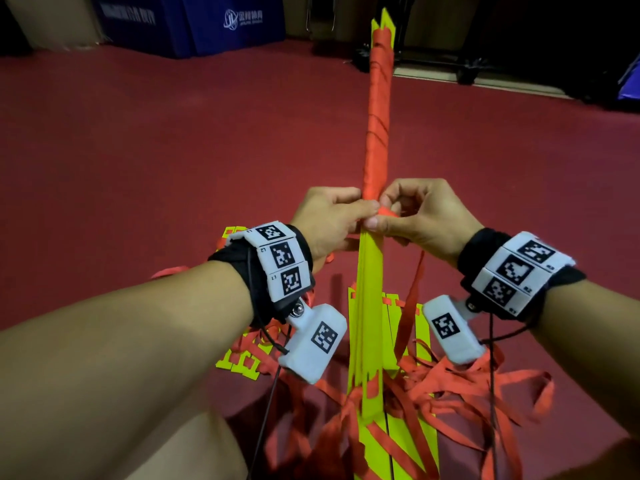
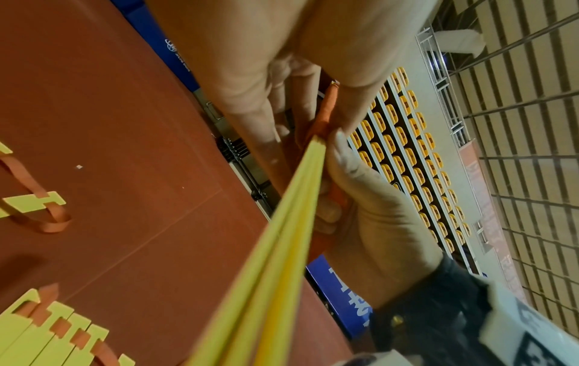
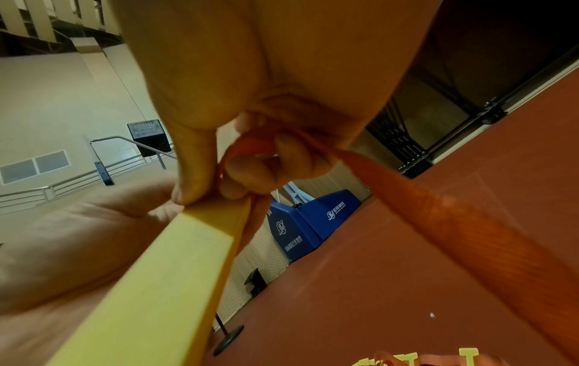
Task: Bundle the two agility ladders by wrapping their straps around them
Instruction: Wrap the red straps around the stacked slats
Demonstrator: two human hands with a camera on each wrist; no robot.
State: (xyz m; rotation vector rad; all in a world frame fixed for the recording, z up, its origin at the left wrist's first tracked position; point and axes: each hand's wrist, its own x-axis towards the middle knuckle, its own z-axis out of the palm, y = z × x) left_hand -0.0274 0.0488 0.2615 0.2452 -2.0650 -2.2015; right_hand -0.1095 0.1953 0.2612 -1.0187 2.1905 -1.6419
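Observation:
A long bundle of yellow ladder rungs (image 1: 370, 271) stands upright before me, its upper half wound in red strap (image 1: 377, 133). My left hand (image 1: 332, 220) grips the bundle just below the wrapped part. My right hand (image 1: 412, 216) pinches the red strap (image 3: 423, 198) against the rungs (image 3: 175, 267), fingers curled round a loop of it. In the left wrist view the yellow rungs (image 2: 282, 235) run between both hands. A second ladder's yellow rungs (image 1: 242, 362) lie flat on the floor at the left amid loose strap.
Tangled loose red strap (image 1: 450, 382) spreads over the dark red floor (image 1: 173, 150) around the bundle's foot. Blue padded blocks (image 1: 194, 22) stand at the far wall. Dark equipment frames (image 1: 467, 67) sit at the far right.

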